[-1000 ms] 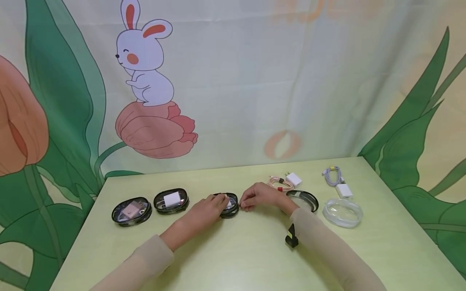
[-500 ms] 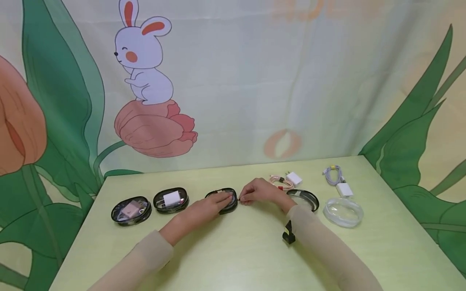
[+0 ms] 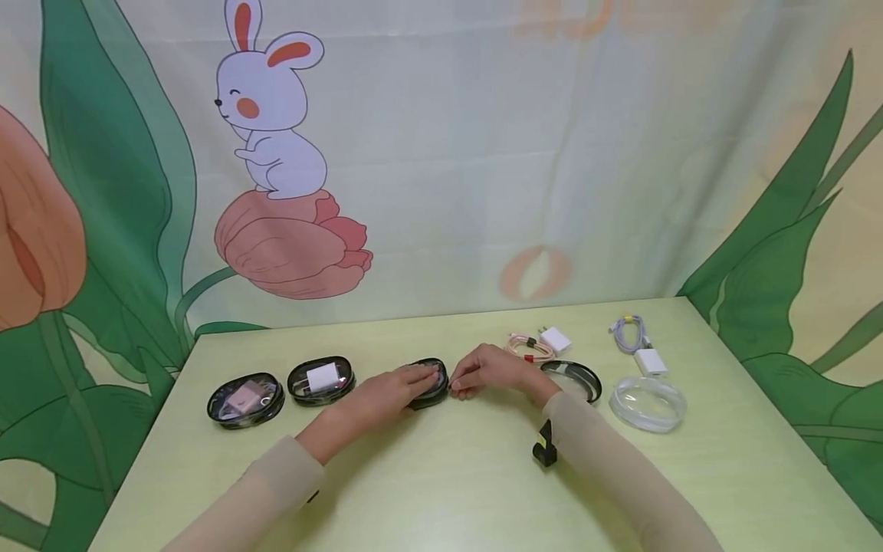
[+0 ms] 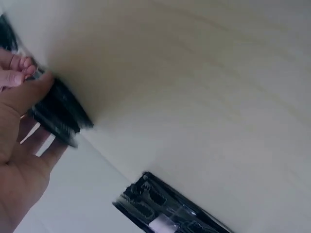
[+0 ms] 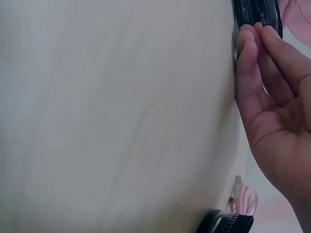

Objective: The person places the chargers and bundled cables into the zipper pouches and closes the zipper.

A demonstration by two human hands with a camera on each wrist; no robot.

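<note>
The middle black case (image 3: 434,395) sits on the worktop (image 3: 441,479), near the centre of the head view, between the two hands. The left hand (image 3: 388,392) has its grip on it – fingers laid over the top, with the left wrist view showing the thumb on one side and fingers on the other. At the case's right end the right hand (image 3: 483,369) has thumb and fingertips drawn together, its grip pinching at the zipped edge; the exact bit between the fingertips is hidden.

To the left stands a black case with a white block (image 3: 318,400), and beyond it a black case with a pink block (image 3: 250,421), both with clear tops. On the other side, an oval black case (image 3: 597,389) lies partly behind the right wrist, with a clear case (image 3: 646,426) just beside it. Behind these two are a pink cable (image 3: 526,353) next to a white adapter (image 3: 555,339), then a lilac cable (image 3: 618,337) with a second adapter (image 3: 651,362) at its near end.

Beige sleeves (image 3: 621,468) cover both forearms – behind everything hangs a cloth (image 3: 441,176) printed with a rabbit, tulips and leaves.
</note>
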